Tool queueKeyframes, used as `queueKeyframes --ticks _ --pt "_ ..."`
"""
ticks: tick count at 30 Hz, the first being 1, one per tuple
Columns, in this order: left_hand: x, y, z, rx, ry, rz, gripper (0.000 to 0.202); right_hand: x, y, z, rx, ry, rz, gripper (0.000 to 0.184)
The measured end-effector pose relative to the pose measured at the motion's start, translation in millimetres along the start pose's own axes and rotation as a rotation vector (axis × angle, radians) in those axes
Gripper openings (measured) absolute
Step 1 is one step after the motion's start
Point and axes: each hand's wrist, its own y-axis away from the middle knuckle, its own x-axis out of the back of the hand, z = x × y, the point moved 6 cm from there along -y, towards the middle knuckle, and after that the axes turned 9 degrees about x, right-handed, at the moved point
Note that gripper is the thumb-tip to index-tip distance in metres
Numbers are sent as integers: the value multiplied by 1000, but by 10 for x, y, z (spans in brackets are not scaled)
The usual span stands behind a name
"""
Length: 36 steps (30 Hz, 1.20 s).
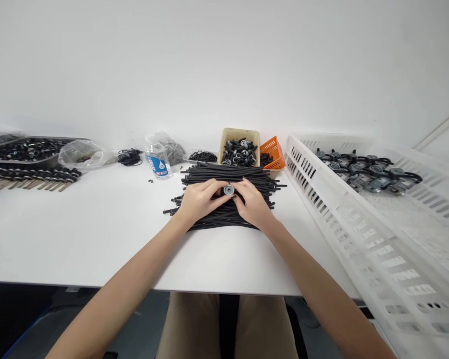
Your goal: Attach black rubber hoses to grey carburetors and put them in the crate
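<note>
There, your left hand [198,200] and right hand [255,203] pinch the round grey part [229,190] midway between them, above black tubes [224,219] lying crosswise.

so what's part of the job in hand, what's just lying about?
In the job:
- round grey part, held by left hand and right hand
- black tubes beneath
- probably cream bin, white crate: grey-and-black parts

Apparently just lying about:
- labelled bottle
- crumpled clear bag

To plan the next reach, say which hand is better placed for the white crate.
Right hand, probably: it is closer to the white crate than the left hand, though both hold the round part.
</note>
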Motion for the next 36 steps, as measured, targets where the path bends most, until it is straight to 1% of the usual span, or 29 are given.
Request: queueKeyframes --ticks 4,6,8,10,14,16,18,25,31,36 --pt "13 -7 -21 37 -13 3 19 143 -29 -79 4 -38 120 33" --pt "17 -5 -21 37 -2 7 19 209 -40 -85 -42 -43 166 31" --pt "9 1 -15 22 3 3 18 231 -47 -76 -100 -72 179 29" --pt "-8 12 -14 8 -4 -9 18 195 -52 -57 -156 -183 162 29" --pt "-27 34 -29 -8 1 -9 16 61 -41 -1 -285 -520 164 26" --pt "-39 40 -38 -10 -3 -16 16 12 -33 25 -330 -617 184 25" --pt "-50 41 -40 -9 -12 -26 16 -20 -27 47 -356 -667 198 25" --pt "-46 36 -6 -28 -7 -20 16 -51 -8 80 -392 -689 203 25" --pt "-62 41 -27 -7 -15 -46 19 -52 -6 86 -392 -692 207 24" --pt "-43 33 -1 -20 -14 -23 19 -66 4 107 -397 -694 228 20"
